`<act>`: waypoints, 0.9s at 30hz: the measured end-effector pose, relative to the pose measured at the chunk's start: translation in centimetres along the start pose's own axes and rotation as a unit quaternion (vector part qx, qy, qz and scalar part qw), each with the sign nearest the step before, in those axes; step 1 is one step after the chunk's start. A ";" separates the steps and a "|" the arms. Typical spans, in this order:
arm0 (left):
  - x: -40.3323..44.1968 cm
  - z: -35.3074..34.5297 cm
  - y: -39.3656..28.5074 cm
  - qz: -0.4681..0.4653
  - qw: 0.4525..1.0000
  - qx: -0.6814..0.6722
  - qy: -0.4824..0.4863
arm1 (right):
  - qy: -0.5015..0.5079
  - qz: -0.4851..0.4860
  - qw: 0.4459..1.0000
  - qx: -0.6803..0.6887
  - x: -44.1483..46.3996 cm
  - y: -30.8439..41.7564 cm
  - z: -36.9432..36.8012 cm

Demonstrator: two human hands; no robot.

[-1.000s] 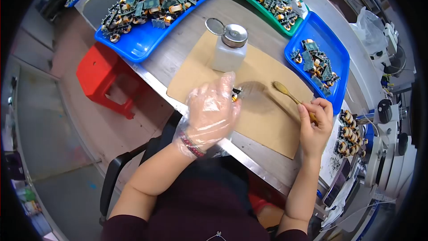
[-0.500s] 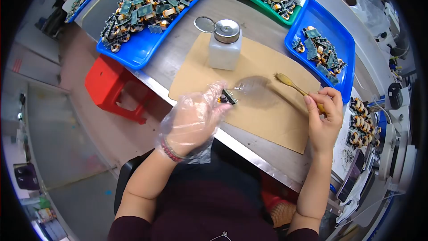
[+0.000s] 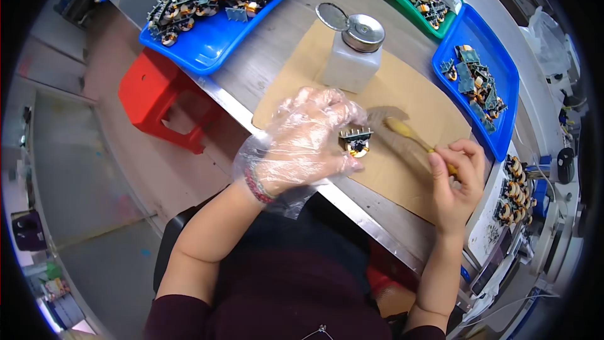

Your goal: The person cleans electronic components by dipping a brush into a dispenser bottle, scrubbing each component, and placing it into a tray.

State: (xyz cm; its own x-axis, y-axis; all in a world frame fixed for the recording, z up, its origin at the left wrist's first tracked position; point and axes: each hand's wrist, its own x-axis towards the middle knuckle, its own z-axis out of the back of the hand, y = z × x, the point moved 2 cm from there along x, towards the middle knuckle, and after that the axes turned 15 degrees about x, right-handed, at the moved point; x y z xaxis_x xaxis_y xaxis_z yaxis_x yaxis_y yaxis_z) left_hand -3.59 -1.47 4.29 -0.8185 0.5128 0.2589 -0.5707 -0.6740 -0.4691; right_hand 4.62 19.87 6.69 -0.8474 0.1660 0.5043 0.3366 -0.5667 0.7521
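My left hand (image 3: pixel 308 141), in a clear plastic glove, grips a small circuit board (image 3: pixel 356 141) between thumb and fingers. Pins line the board's upper edge, and a copper-wound ring coil shows below them. Bare, my right hand (image 3: pixel 460 179) is closed round the handle of a small brush (image 3: pixel 409 133) with a yellowish wooden body. The brush head points left toward the board, with a gap between them. Under both lies a brown cardboard sheet (image 3: pixel 402 179). On it a white square bottle (image 3: pixel 352 66) stands behind my left hand, its round metal lid (image 3: pixel 332 17) flipped up.
Circuit boards are heaped in a blue tray (image 3: pixel 207 63) at back left and a green tray (image 3: pixel 450 25) at the back. Another blue tray (image 3: pixel 440 63) at right holds several. More coil boards (image 3: pixel 516 192) lie far right. A red stool (image 3: pixel 148 91) stands left of the table.
My left hand has moved right and turned the board, so its coil now faces me. The brush head has tilted and dipped slightly. The whole view has shifted a little.
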 end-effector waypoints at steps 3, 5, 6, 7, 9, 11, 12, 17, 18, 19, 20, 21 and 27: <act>-0.1 -0.8 -0.1 -0.013 0.999 0.027 -0.016 | 0.085 0.023 0.995 -0.046 -0.5 1.4 -2.5; -0.4 -1.2 0.0 -0.015 0.999 0.029 -0.024 | 0.076 0.009 0.996 -0.056 -0.2 -0.7 -2.2; -0.4 -1.2 0.0 -0.007 0.999 0.031 -0.023 | 0.043 -0.010 0.999 -0.022 0.3 -2.0 -1.0; -0.3 -1.1 0.0 0.001 0.999 0.035 -0.030 | 0.005 -0.059 0.992 -0.115 0.8 -2.0 0.2; -0.1 -0.9 0.1 -0.013 0.998 0.027 -0.054 | -0.014 -0.007 0.997 -0.074 0.7 -1.6 0.8; -0.4 -1.2 0.0 -0.021 0.997 0.044 -0.064 | 0.036 0.086 0.996 -0.015 0.1 0.5 -1.8; -0.2 -0.9 -0.3 -0.016 0.997 0.054 -0.046 | 0.115 0.046 0.989 -0.085 -0.3 0.8 -2.9; -0.3 -1.5 0.4 -0.004 0.997 0.035 -0.070 | -0.021 -0.063 0.993 -0.102 0.9 -2.1 0.9; -0.2 -1.5 0.5 -0.018 0.995 0.028 -0.093 | -0.028 -0.014 0.998 -0.060 0.5 -1.3 0.2; -0.3 -1.3 0.2 -0.032 0.994 0.019 -0.106 | 0.009 0.114 0.992 -0.059 0.4 -0.2 -1.0; -0.1 -1.1 -0.2 -0.010 0.998 0.056 -0.039 | 0.063 0.074 0.994 -0.046 0.1 0.8 -2.5; -0.4 -1.2 -0.2 -0.011 0.998 0.056 -0.030 | 0.063 0.035 0.997 -0.021 0.0 -0.2 -2.6; -0.6 -1.6 0.3 -0.002 0.998 0.020 -0.067 | -0.019 0.070 0.994 -0.080 0.7 -0.8 0.6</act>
State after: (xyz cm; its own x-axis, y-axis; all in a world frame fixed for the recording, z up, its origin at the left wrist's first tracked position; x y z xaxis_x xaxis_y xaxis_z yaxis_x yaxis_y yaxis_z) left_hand -3.19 -1.13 2.60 -0.8161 0.4422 0.3720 -0.5741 -0.6943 -0.4340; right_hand 3.98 20.87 6.72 -0.7797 0.1052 0.6173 0.3781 -0.7068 0.5979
